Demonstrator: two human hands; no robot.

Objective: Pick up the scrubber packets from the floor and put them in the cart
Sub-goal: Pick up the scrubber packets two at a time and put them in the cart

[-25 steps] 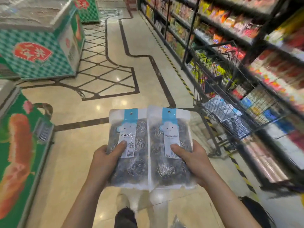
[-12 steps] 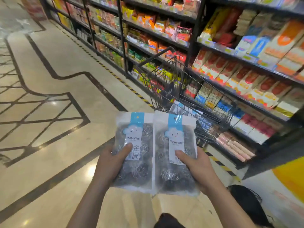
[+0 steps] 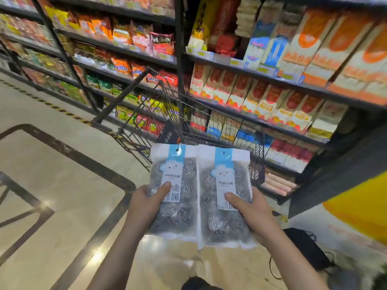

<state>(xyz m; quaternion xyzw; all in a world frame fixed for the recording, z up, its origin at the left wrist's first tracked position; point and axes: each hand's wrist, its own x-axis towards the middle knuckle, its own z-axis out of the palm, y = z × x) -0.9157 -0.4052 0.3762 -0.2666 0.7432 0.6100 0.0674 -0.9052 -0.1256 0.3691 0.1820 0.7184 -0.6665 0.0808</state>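
I hold two scrubber packets side by side in front of me, each a clear bag of steel-wool balls with a white and blue header. My left hand grips the left packet at its left edge, thumb on the label. My right hand grips the right packet at its right edge, thumb on the label. The black wire cart stands just beyond the packets' top edges, against the shelves; its inside is mostly hidden behind the packets.
Tall black shelves full of snack bags and boxes run behind the cart. Polished beige floor with dark inlay lines lies to the left. A black bag with cords sits on the floor at lower right, beside a yellow panel.
My view has swung right, from the aisle and freezers to the shelves. The cart has come nearer and now stands straight ahead behind the packets. Both hands keep their grip.
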